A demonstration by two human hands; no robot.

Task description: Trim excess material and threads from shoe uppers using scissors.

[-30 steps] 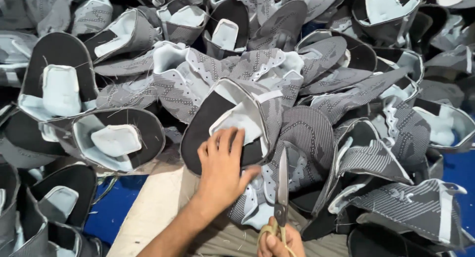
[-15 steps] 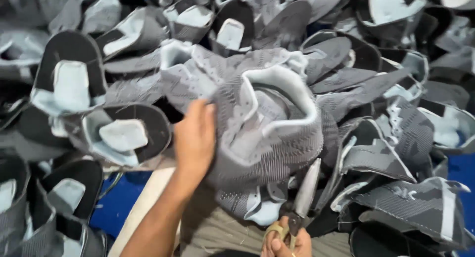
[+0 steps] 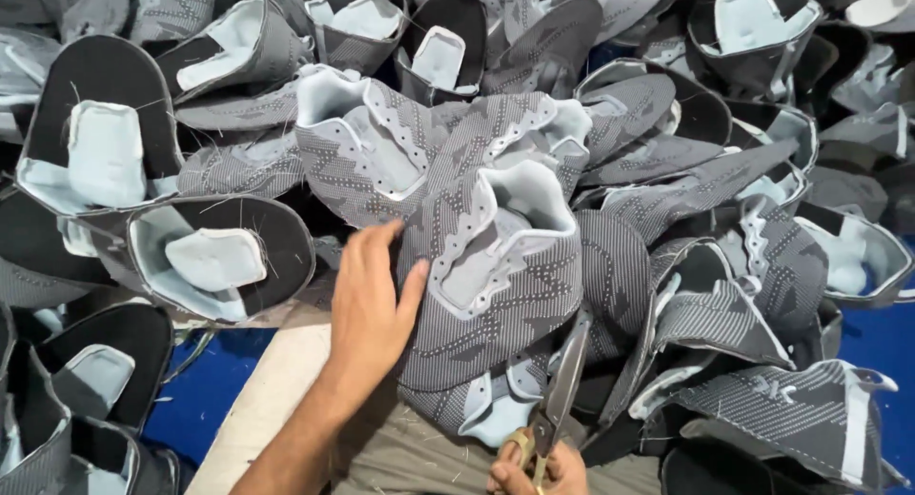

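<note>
One grey knit shoe upper (image 3: pixel 496 285) | pale lining | left hand (image 3: pixel 372 309) touching

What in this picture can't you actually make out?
- Head view: the right hand is cut off by the bottom edge, so its grip on the scissors shows only partly.
- The left hand has its palm pressed on the grey shoe upper; what lies under it is hidden.
- The table is mostly buried under the piled uppers.
</note>
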